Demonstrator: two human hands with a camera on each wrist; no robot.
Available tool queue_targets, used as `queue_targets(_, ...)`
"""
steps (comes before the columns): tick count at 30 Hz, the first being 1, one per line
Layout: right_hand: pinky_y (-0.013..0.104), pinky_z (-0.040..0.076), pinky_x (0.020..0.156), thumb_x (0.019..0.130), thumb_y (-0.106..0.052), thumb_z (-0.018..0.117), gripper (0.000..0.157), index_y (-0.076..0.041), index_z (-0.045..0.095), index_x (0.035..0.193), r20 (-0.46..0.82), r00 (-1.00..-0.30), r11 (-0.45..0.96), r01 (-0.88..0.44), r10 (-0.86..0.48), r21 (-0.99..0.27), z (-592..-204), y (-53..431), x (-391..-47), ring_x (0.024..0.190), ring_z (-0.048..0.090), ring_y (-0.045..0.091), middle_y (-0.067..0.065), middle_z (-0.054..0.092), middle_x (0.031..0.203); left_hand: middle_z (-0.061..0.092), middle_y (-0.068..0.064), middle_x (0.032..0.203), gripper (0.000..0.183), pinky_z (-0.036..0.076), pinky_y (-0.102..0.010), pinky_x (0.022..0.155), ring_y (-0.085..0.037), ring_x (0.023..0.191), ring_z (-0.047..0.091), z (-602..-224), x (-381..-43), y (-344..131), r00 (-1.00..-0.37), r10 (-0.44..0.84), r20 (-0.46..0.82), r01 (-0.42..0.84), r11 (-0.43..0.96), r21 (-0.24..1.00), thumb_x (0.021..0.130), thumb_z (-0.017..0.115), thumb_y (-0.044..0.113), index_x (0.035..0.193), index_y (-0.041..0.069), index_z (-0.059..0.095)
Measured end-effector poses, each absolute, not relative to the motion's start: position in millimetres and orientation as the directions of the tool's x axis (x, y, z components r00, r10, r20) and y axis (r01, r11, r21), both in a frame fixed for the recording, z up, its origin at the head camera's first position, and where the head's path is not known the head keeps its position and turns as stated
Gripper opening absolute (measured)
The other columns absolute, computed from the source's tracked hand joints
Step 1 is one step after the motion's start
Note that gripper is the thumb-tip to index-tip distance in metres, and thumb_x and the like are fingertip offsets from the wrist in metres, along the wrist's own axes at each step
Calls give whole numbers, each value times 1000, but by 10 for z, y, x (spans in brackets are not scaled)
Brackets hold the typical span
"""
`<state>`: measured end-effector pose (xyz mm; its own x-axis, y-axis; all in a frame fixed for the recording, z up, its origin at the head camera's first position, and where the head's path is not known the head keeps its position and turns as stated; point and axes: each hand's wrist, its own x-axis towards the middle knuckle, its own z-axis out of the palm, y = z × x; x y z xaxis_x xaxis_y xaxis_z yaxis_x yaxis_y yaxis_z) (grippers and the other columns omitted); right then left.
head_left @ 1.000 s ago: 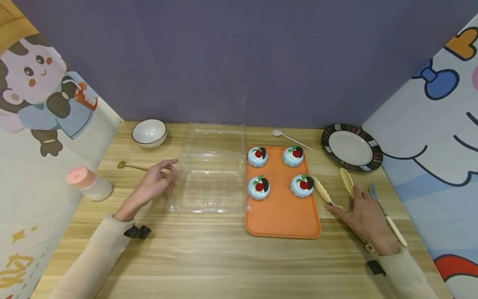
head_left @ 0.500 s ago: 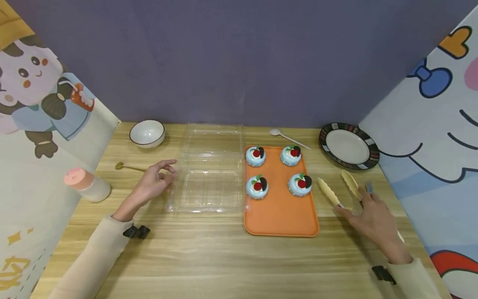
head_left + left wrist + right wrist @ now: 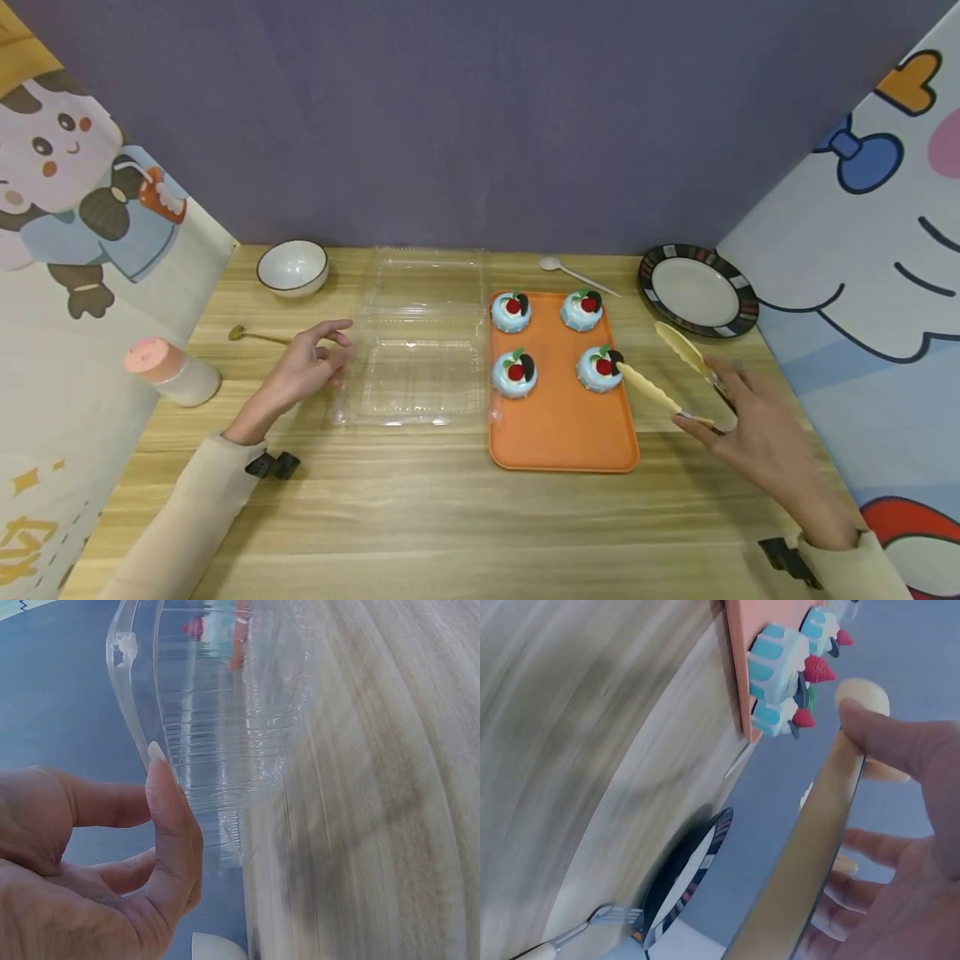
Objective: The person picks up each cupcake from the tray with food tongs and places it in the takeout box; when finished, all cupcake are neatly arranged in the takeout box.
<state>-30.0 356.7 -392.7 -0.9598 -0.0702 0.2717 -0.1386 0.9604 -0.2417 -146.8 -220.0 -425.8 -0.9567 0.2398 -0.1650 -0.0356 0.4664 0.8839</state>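
Note:
My right hand [image 3: 772,450] grips a pair of tongs [image 3: 649,388] with cream scalloped ends, spread apart and pointing left. One end overlaps the lower right cupcake [image 3: 597,375] in the head view. Several such blue cupcakes, topped with a red berry, dark cookie and green leaf, sit on an orange tray [image 3: 562,442]. In the right wrist view the arm of the tongs [image 3: 802,855] crosses close to the camera. My left hand [image 3: 303,367] is relaxed beside a clear plastic clamshell box [image 3: 423,375] lying open; in the left wrist view a fingertip is right at its rim [image 3: 135,735].
A white bowl [image 3: 292,268], a small gold spoon [image 3: 238,332] and a pink-lidded jar [image 3: 176,375] stand left. At the back lies a white spoon [image 3: 551,263]; back right is a black-rimmed plate [image 3: 693,292]. A fork [image 3: 615,913] shows in the right wrist view.
My right hand has lifted the tongs off the table and brought one end left to the lower right cupcake. My left hand stays at the box.

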Motion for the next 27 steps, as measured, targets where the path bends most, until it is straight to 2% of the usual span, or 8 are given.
queue_targets(2,64,48,73,65,-45,89,99,-11,45,147,248,-962,959,-170,-112,-225,-3920,3528,-320,104,54,50,28,57,119,51,-24,122,53,59,-35,56,-11,65,58,-4261,-1467,-2209,-957,242,-161,-31,465,885,98,53,4,149,0,36)
queue_targets(6,55,50,62,65,-45,89,99,-14,44,148,220,-958,959,-223,-183,-174,-3942,3488,-373,95,57,42,21,58,115,50,-26,124,54,59,-33,56,-10,66,58,-4262,-1457,-2216,-955,248,-160,-30,459,888,98,53,2,149,0,35)
queue_targets(16,45,51,53,70,-41,87,89,-15,47,145,115,-966,958,-248,-233,-141,-3984,3499,-498,92,59,35,20,57,119,49,-27,123,54,59,-32,55,-11,68,59,-4256,-1451,-2205,-956,249,-153,-28,443,896,98,53,1,148,-2,35)
queue_targets(23,58,53,61,75,-41,84,85,-19,45,147,48,-970,958,-244,-240,-148,-3993,3463,-555,106,55,42,23,55,125,49,-27,124,54,60,-32,56,-13,70,60,-4253,-1463,-2210,-957,243,-159,-35,446,894,98,52,0,149,0,35)
queue_targets(27,58,53,60,76,-39,83,82,-18,46,146,50,-967,955,-255,-251,-151,-3999,3457,-576,106,55,44,24,55,125,49,-26,124,54,60,-32,57,-14,72,60,-4245,-1460,-2210,-957,241,-163,-39,448,893,98,51,0,149,1,35)
